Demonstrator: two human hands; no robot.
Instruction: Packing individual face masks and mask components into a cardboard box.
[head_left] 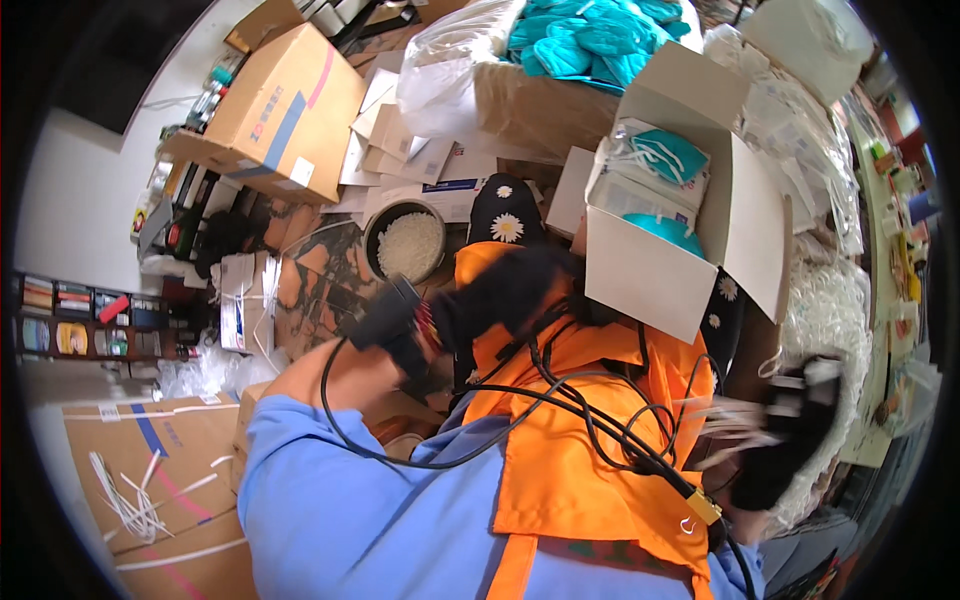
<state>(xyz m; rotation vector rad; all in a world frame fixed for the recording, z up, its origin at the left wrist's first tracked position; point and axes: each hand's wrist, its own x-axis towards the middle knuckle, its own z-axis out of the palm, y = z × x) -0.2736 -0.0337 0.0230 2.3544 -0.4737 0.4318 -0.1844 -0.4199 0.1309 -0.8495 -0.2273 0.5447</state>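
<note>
Left hand (pixel 505 290) black-gloved, blurred; right hand (pixel 790 430) clutches thin white strips (pixel 725 420).

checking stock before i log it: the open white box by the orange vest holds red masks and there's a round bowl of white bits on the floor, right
Not quite. The head view shows teal masks, not red ones, in the open white box by the orange vest. The round bowl of white bits on the floor is right.

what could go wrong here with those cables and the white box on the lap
The black cables loop loosely between the left hand and the right hand, so a quick pull might snag them. The open white box of teal masks sits tilted on the lap and could tip, spilling them.
</note>
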